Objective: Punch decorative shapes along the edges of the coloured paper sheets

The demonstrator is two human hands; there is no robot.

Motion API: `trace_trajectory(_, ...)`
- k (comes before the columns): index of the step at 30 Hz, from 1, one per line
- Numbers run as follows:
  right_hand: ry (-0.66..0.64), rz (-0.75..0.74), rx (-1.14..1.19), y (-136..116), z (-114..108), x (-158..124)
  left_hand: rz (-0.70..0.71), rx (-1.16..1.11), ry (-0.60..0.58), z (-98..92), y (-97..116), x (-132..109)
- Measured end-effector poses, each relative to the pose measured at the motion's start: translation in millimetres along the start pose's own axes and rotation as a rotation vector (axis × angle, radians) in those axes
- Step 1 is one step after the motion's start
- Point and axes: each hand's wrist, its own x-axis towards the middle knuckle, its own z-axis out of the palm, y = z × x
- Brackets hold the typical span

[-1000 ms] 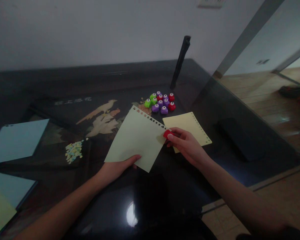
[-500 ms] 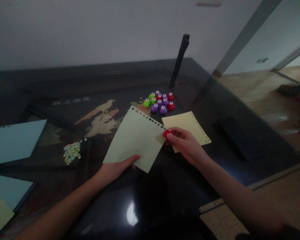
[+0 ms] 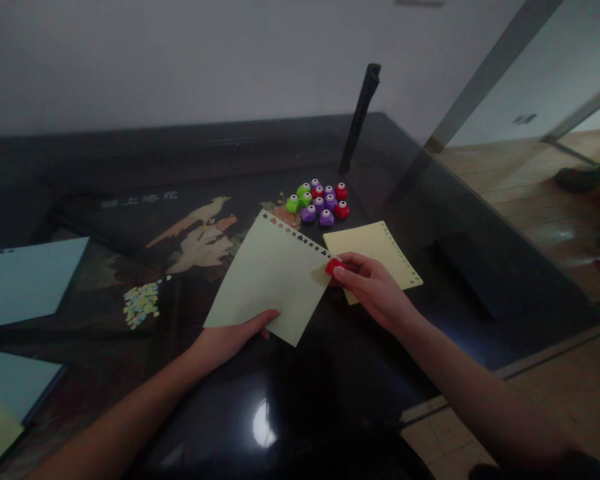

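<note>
My left hand (image 3: 233,337) grips the near edge of a pale green paper sheet (image 3: 273,277), thumb on top, and holds it tilted over the dark table. A row of small punched shapes runs along the sheet's far edge. My right hand (image 3: 373,287) is closed round a small red punch (image 3: 334,266), which sits at the sheet's right corner. Under that hand a yellow sheet (image 3: 375,250) with holes along its edge lies flat on the table.
Several small green, purple and red punches (image 3: 319,201) cluster behind the sheets. A pile of paper bits (image 3: 141,303) lies to the left. Light blue sheets (image 3: 27,280) rest at the far left. A black stand (image 3: 360,117) rises at the back. The glossy table edge (image 3: 530,367) runs at the right.
Hands and sheet hold almost the same pose; the view has drifted slightly, and nothing was picked up or released.
</note>
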Motion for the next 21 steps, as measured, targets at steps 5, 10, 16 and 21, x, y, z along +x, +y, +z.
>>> trace_trajectory(5,0.001,-0.007,-0.009,-1.1,0.5,-0.8,-0.001,-0.002,-0.003,-0.5,0.5,-0.1)
trace_trajectory(10,0.008,-0.007,-0.022,-0.1,-0.2,0.0,-0.018,0.025,-0.018,-1.1,0.5,-0.2)
trace_trajectory(16,0.006,-0.016,-0.046,-0.2,-0.9,-0.1,0.002,0.028,-0.024,-0.9,-0.6,-0.1)
trace_trajectory(21,0.001,-0.014,-0.041,-1.2,-0.3,-0.7,0.011,0.038,-0.037,-2.0,1.8,-0.9)
